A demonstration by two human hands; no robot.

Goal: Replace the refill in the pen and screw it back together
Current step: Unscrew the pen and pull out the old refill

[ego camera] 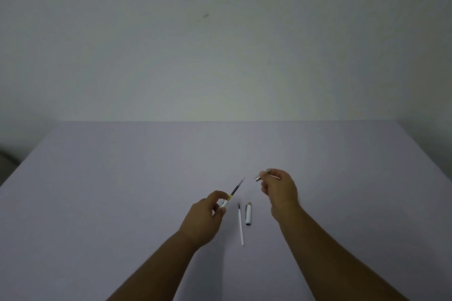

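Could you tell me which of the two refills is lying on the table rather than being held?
The thin white refill lies on the table, beside the white pen cap; the left hand holds the black-inked refill.

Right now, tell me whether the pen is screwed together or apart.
Apart. The left hand holds the barrel with a dark refill protruding; the right hand holds the tip section separately.

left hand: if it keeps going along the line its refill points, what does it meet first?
Probably the silver pen piece held in the right hand. The left hand aims its refill up-right toward it, a gap apart; relative height is unclear from one view.
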